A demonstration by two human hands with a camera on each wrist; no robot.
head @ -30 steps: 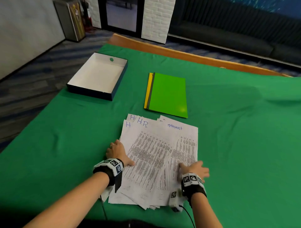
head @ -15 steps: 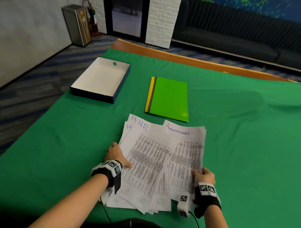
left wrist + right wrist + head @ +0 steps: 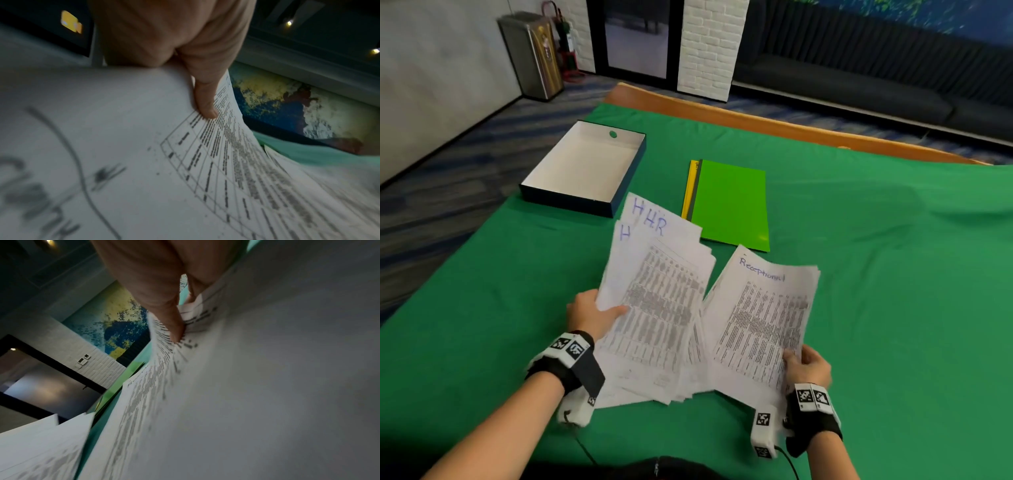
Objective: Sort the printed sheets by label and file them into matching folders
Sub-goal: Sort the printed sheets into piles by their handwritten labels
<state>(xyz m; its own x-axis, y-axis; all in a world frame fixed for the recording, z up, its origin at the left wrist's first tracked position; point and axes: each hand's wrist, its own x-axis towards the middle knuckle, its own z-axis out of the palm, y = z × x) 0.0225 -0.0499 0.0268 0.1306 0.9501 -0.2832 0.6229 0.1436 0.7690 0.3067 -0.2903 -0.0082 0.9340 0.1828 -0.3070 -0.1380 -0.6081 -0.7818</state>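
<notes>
Two fanned stacks of printed sheets are lifted off the green table. My left hand (image 3: 594, 311) grips the stack marked "HR" (image 3: 654, 298) at its left edge, thumb on top; the left wrist view shows that thumb (image 3: 205, 104) pressing the printed table. My right hand (image 3: 806, 366) pinches the stack marked "Receptionist" (image 3: 763, 318) at its lower right corner, thumb (image 3: 170, 321) on the print in the right wrist view. A bright green folder (image 3: 731, 204) lies beyond the sheets, on top of a dark one and a yellow one (image 3: 687, 192).
An open, shallow box (image 3: 585, 168) with a white inside and dark blue walls sits at the far left of the green cloth (image 3: 893, 274). The table's wooden far edge (image 3: 756, 120) runs behind it. A sofa and a bin stand beyond.
The single pile on the table has been split. My right hand pulled the "Receptionist" sheets off to the right and raised them, while my left hand took hold of the "HR" sheets and lifted them.
</notes>
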